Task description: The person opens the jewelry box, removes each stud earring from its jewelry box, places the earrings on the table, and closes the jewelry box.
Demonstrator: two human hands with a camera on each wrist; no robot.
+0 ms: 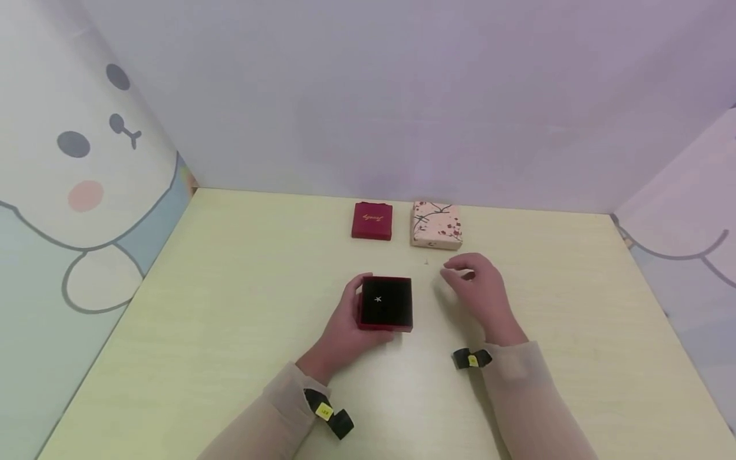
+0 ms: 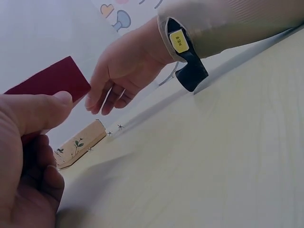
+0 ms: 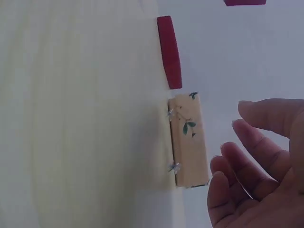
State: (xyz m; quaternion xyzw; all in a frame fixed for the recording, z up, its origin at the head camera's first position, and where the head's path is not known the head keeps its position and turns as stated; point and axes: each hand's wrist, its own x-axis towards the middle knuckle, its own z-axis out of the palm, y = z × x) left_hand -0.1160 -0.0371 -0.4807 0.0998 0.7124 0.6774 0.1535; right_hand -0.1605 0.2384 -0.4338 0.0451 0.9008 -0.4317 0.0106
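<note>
My left hand grips a small red jewelry box with a black lining, thumb along one side and fingers round the other. A tiny silver star-shaped piece lies on the lining, left of the middle. To the right of the box, my right hand hovers over the table with nothing between thumb and fingers; a gap between them shows in the right wrist view. Small silver star-shaped pieces are on the table near the floral box, one a little left of my right fingertips.
Behind the hands stand a dark red lid with gold lettering and a pink floral box. A pale curtain rises along the table's far edge; cartoon-printed cloth covers the left side.
</note>
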